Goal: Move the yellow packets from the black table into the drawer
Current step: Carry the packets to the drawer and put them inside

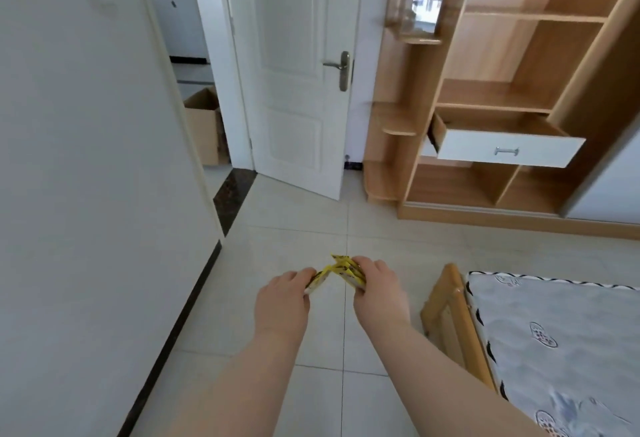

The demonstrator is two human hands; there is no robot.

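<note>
Pale glossy tiled floor [294,228]: we note open walking room ahead, towards the light-wood open-shelf wardrobe unit [519,97] at right. White panelled door [298,90] stands ajar at centre, its edge well apart from our line. Bed with grey patterned mattress [561,332] lies just beside our right forearm. We judge its pale wooden frame corner [450,305] the likeliest snag if we swing right too soon. White-fronted wooden drawer with metal handle [505,150] stands pulled out, and its front corner juts into the approach. Left hand [282,301] and right hand [375,292]: each grip is clenched on one end of a fanned bundle of crinkly yellow packets [341,268]. The bundle is held in the air between them, well apart from the drawer. Black counter not in view. Risk: the bundle is pinched only at its ends, so a slackened grip could let a packet slide out to the floor. We cannot read the packet count.
</note>
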